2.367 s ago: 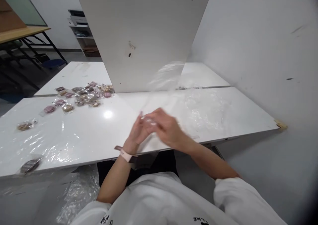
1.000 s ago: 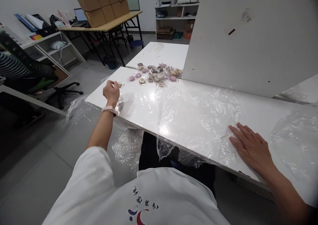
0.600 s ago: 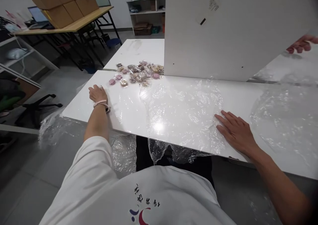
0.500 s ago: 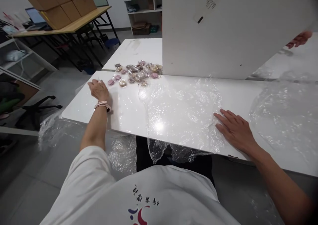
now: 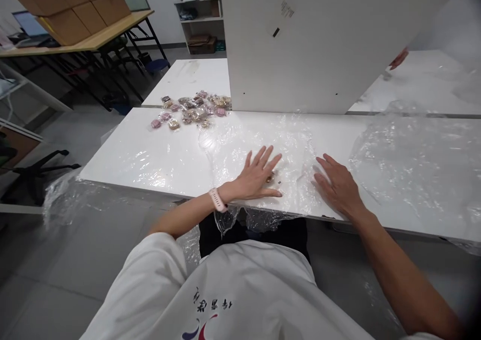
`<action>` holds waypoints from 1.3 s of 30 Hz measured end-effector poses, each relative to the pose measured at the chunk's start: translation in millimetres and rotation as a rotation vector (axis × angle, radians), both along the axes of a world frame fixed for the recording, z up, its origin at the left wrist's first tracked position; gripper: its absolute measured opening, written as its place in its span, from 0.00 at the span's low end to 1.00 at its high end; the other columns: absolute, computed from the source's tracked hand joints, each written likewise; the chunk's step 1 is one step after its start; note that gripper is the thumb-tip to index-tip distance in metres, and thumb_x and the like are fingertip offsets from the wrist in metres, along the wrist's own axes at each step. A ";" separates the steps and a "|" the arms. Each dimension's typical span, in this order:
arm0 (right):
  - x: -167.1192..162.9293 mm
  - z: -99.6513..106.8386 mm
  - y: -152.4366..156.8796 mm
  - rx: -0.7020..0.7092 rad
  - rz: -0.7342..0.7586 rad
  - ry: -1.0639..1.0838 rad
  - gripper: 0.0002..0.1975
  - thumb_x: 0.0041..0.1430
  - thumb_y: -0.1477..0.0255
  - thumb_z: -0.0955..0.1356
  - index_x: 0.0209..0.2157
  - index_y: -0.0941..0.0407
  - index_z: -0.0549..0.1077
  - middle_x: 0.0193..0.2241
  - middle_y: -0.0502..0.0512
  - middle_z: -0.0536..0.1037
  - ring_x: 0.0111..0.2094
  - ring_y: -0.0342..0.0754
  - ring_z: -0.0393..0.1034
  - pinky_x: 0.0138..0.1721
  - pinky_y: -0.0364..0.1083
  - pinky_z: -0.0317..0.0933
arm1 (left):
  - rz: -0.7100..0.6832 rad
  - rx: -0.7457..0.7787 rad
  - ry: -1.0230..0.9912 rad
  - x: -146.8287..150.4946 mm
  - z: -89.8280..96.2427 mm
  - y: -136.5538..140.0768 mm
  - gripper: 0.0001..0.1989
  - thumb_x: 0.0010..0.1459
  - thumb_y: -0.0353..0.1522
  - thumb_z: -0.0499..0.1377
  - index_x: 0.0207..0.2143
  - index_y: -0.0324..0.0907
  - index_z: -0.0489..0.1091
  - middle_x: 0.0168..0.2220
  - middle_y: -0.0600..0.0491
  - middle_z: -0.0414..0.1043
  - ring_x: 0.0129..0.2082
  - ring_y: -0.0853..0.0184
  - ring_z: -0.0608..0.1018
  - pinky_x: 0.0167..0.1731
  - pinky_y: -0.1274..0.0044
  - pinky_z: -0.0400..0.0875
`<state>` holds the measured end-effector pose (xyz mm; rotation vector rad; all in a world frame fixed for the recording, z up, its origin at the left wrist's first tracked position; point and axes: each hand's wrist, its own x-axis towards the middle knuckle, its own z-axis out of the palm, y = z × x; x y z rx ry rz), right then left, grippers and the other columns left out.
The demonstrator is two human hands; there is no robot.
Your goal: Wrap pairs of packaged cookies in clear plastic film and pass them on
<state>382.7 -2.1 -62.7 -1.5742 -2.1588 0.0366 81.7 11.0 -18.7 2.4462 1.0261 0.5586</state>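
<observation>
Across the white table point(image 5: 330, 124), onto the clear plastic sheet point(image 5: 236, 154), the left hand point(image 5: 252, 180) has come from nine o'clock since half a second ago, palm down with fingers spread. At the sheet's three o'clock edge the right hand point(image 5: 336, 185) stays put, fingers loosely apart. One small brown packet point(image 5: 269, 178), newly in sight, lies at the left palm's three o'clock, partly hidden.

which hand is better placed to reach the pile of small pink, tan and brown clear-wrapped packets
Probably the left: the left hand lies nearer the pile, spread over crinkled clear plastic, a small brownish item showing between thumb and fingers. The right hand is farther off.
</observation>
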 end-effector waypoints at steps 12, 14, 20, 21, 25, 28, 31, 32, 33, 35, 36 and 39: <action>-54.3 -55.6 -99.3 0.176 0.108 -0.068 0.22 0.67 0.75 0.65 0.57 0.38 0.71 0.56 0.51 0.77 0.57 0.53 0.71 0.60 0.61 0.63 | 0.383 -0.001 0.059 -119.8 -52.1 -113.4 0.28 0.60 0.32 0.62 0.62 0.58 0.66 0.70 0.52 0.56 0.73 0.50 0.49 0.69 0.47 0.32; -61.5 -48.1 -91.2 0.180 0.168 0.008 0.18 0.67 0.74 0.65 0.53 0.41 0.75 0.51 0.51 0.80 0.52 0.52 0.74 0.57 0.58 0.65 | 0.432 -0.028 -0.064 -117.1 -50.9 -108.7 0.18 0.62 0.32 0.60 0.53 0.59 0.75 0.62 0.54 0.70 0.68 0.52 0.63 0.70 0.50 0.39; -61.8 6.5 -67.2 -0.059 0.193 0.361 0.14 0.69 0.64 0.64 0.35 0.50 0.79 0.32 0.52 0.82 0.35 0.49 0.77 0.40 0.50 0.69 | 0.530 -0.153 -0.410 -109.5 4.4 -60.4 0.11 0.61 0.41 0.62 0.29 0.49 0.79 0.30 0.53 0.79 0.33 0.61 0.80 0.50 0.61 0.73; -59.7 15.1 -57.1 -0.151 0.137 0.419 0.16 0.69 0.60 0.63 0.34 0.51 0.79 0.29 0.52 0.81 0.32 0.49 0.76 0.36 0.49 0.68 | 0.551 -0.164 -0.414 -105.7 11.6 -45.6 0.13 0.62 0.42 0.61 0.27 0.47 0.78 0.28 0.53 0.78 0.32 0.62 0.79 0.46 0.63 0.74; -49.2 33.5 -8.6 -0.339 -0.123 0.376 0.20 0.63 0.53 0.66 0.40 0.54 0.80 0.29 0.54 0.79 0.29 0.50 0.73 0.32 0.48 0.66 | 0.657 -0.126 -0.238 -81.6 17.4 15.2 0.09 0.60 0.37 0.63 0.29 0.43 0.76 0.24 0.52 0.72 0.31 0.60 0.77 0.43 0.63 0.72; -44.9 36.2 3.1 -0.088 -0.256 0.143 0.20 0.64 0.61 0.66 0.51 0.56 0.77 0.42 0.63 0.79 0.41 0.59 0.74 0.43 0.57 0.67 | 0.704 0.039 -0.085 -65.0 9.8 30.3 0.09 0.58 0.31 0.64 0.42 0.41 0.76 0.40 0.44 0.77 0.50 0.49 0.75 0.56 0.53 0.62; -50.6 38.3 -15.3 0.238 -0.209 0.107 0.17 0.67 0.66 0.63 0.52 0.56 0.76 0.46 0.65 0.78 0.49 0.61 0.71 0.50 0.59 0.64 | 0.655 0.295 -0.136 -56.3 4.3 11.4 0.16 0.63 0.31 0.58 0.53 0.42 0.70 0.57 0.41 0.70 0.62 0.48 0.66 0.62 0.52 0.55; -54.6 38.5 -22.9 0.273 -0.111 0.134 0.16 0.68 0.67 0.63 0.52 0.54 0.76 0.45 0.63 0.78 0.49 0.59 0.71 0.51 0.57 0.64 | 0.568 0.331 -0.157 -54.5 2.8 2.3 0.15 0.65 0.31 0.55 0.54 0.43 0.70 0.57 0.42 0.70 0.61 0.50 0.68 0.61 0.53 0.58; -59.2 37.8 -28.7 0.260 0.016 0.156 0.16 0.69 0.67 0.63 0.53 0.53 0.75 0.45 0.62 0.78 0.50 0.57 0.71 0.52 0.56 0.64 | 0.446 0.331 -0.154 -53.0 1.4 -6.1 0.15 0.67 0.32 0.53 0.54 0.44 0.69 0.55 0.43 0.72 0.59 0.53 0.70 0.59 0.55 0.62; -68.2 32.7 -31.5 0.136 0.276 0.146 0.19 0.69 0.64 0.64 0.59 0.51 0.70 0.53 0.60 0.76 0.55 0.56 0.69 0.55 0.55 0.64 | 0.166 0.255 -0.074 -51.3 -2.0 -16.9 0.15 0.67 0.34 0.54 0.55 0.45 0.68 0.55 0.45 0.73 0.57 0.55 0.72 0.57 0.58 0.67; -71.7 28.0 -28.3 0.060 0.362 0.116 0.22 0.69 0.62 0.64 0.62 0.50 0.67 0.57 0.60 0.73 0.58 0.56 0.66 0.56 0.56 0.63 | 0.060 0.197 -0.013 -51.5 -3.9 -18.7 0.17 0.66 0.35 0.56 0.56 0.45 0.67 0.57 0.45 0.71 0.59 0.54 0.71 0.57 0.58 0.67; -76.3 9.9 -9.7 -0.074 0.416 0.051 0.26 0.70 0.59 0.61 0.66 0.50 0.63 0.62 0.60 0.70 0.61 0.57 0.64 0.56 0.59 0.61 | -0.006 0.043 0.074 -56.7 -9.6 -14.2 0.22 0.65 0.35 0.58 0.60 0.45 0.63 0.62 0.43 0.67 0.63 0.54 0.68 0.59 0.58 0.66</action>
